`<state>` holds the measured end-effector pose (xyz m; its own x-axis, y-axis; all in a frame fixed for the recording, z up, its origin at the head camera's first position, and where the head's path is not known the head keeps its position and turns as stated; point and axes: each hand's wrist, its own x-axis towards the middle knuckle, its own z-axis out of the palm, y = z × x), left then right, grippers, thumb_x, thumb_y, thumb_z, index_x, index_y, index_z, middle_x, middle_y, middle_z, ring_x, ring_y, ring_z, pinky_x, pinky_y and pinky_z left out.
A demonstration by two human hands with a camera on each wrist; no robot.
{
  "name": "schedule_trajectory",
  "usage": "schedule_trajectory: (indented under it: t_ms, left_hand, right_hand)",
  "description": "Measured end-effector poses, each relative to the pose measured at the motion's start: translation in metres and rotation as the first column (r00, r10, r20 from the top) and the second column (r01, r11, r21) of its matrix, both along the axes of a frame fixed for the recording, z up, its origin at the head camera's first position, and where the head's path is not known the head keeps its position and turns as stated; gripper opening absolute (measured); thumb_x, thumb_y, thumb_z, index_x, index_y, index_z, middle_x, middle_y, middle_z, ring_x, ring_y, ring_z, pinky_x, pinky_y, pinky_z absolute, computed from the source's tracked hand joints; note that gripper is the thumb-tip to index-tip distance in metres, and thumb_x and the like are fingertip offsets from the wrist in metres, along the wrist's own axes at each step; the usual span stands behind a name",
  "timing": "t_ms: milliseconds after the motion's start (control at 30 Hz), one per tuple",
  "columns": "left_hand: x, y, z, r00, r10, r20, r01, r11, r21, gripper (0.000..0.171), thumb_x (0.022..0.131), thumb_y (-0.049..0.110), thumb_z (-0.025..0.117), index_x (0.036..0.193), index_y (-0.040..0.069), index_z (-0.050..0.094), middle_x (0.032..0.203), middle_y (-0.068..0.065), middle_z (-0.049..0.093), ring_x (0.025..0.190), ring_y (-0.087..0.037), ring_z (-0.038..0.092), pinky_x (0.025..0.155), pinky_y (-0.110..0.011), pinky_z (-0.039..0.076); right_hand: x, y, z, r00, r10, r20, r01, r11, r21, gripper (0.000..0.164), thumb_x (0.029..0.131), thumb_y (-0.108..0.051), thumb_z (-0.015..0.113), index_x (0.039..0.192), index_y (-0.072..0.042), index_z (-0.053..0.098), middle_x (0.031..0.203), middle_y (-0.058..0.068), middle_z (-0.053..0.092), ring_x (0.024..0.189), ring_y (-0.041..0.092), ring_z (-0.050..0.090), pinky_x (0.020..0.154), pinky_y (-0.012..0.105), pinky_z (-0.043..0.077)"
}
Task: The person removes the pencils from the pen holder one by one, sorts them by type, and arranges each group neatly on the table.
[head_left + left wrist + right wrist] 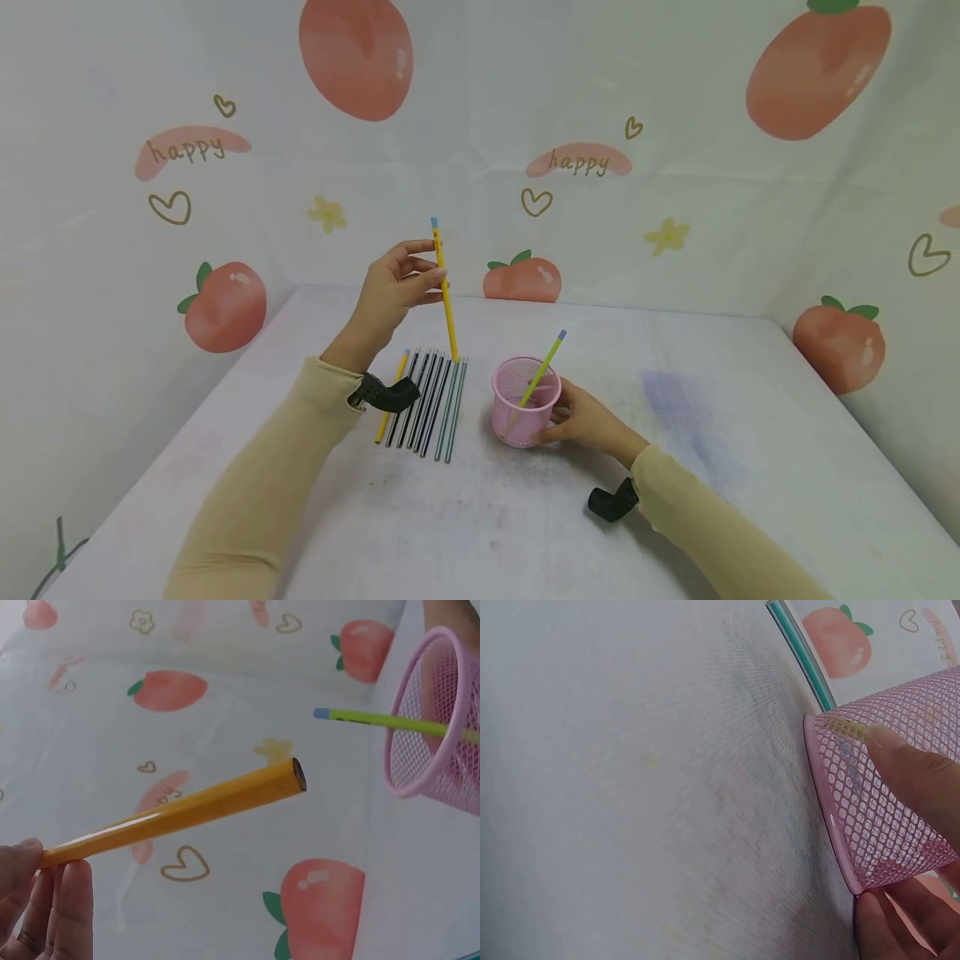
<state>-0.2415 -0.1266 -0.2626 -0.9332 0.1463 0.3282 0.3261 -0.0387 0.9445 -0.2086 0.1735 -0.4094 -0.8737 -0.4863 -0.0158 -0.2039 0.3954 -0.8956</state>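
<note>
My left hand [393,287] pinches a yellow pencil [447,312] near its upper end, between thumb and fingers. The pencil stands nearly upright above the table, blue tip at the top; in the left wrist view its flat dark lower end faces the camera. A pink mesh pencil cup [517,429] stands on the table, and my right hand [592,423] grips its right side low down. The right wrist view shows the thumb [915,772] on the mesh and fingers at the other side. One lime-green pencil [543,367] leans inside the cup, blue end up.
Left of the cup lies a row of several dark and green pencils [450,417], side by side. Another yellow pencil [382,425] lies at the row's left end, partly hidden by the black wrist device [388,392]. A fruit-printed cloth [450,150] hangs behind the table.
</note>
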Motion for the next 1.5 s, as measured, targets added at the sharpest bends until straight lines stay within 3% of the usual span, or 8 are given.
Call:
schedule_trajectory:
  t_ms: [300,733,933,1100,1300,1500]
  left_hand:
    - [-0.004,-0.031,-0.008,0.996,0.087,0.025,-0.086,0.996,-0.030,0.047,0.091,0.008,0.067,0.135,0.001,0.050,0.093,0.001,0.062,0.081,-0.010,0.067,0.076,-0.026,0.059]
    - [-0.014,-0.070,-0.044,0.971,0.221,0.092,-0.199,0.958,-0.206,0.047,0.093,0.008,0.063,0.136,-0.002,0.049,0.095,-0.002,0.062,0.076,-0.004,0.066,0.074,-0.023,0.059]
    - [-0.018,-0.079,-0.056,0.963,0.218,0.155,-0.166,0.942,-0.293,0.047,0.094,0.003,0.061,0.137,-0.007,0.047,0.095,-0.005,0.059,0.072,-0.002,0.065,0.071,-0.021,0.059]
    - [-0.022,-0.085,-0.069,0.949,0.213,0.231,-0.105,0.909,-0.403,0.048,0.094,0.006,0.061,0.138,-0.007,0.046,0.099,-0.011,0.060,0.070,-0.003,0.064,0.071,-0.022,0.059]
    - [-0.026,-0.090,-0.087,0.923,0.235,0.304,-0.054,0.862,-0.504,0.048,0.093,0.005,0.062,0.136,-0.008,0.046,0.113,-0.023,0.061,0.075,-0.005,0.063,0.073,-0.024,0.059]
    - [-0.029,-0.092,-0.103,0.885,0.268,0.381,-0.003,0.822,-0.570,0.048,0.093,0.006,0.063,0.136,-0.007,0.047,0.112,-0.022,0.063,0.073,-0.008,0.063,0.069,-0.024,0.059]
  right_hand:
    - [0.000,-0.001,-0.001,1.000,-0.001,0.004,0.001,1.000,-0.012,0.087,0.071,-0.009,0.086,0.144,-0.003,0.039,0.134,0.018,0.055,0.126,0.034,0.051,0.108,0.044,0.042]
    - [-0.001,0.000,-0.003,0.999,-0.005,0.031,0.006,1.000,-0.011,0.088,0.070,-0.011,0.086,0.144,-0.006,0.040,0.134,0.015,0.055,0.127,0.032,0.050,0.108,0.042,0.042]
    - [-0.001,-0.002,-0.001,0.999,-0.011,0.041,0.012,1.000,-0.021,0.090,0.069,-0.012,0.087,0.144,-0.008,0.040,0.135,0.013,0.054,0.128,0.031,0.049,0.109,0.043,0.041]
    - [0.000,-0.001,-0.001,0.999,0.000,0.033,0.001,1.000,-0.020,0.086,0.070,-0.012,0.086,0.143,-0.005,0.040,0.135,0.016,0.054,0.128,0.032,0.049,0.109,0.043,0.041]
    - [0.000,-0.001,-0.001,1.000,0.000,0.030,0.000,1.000,-0.018,0.085,0.071,-0.011,0.085,0.143,-0.004,0.040,0.135,0.017,0.054,0.129,0.033,0.048,0.109,0.043,0.040]
    - [0.000,-0.001,0.000,0.999,-0.004,0.039,0.005,1.000,-0.026,0.087,0.071,-0.010,0.086,0.144,-0.004,0.039,0.136,0.016,0.053,0.130,0.033,0.047,0.109,0.044,0.040]
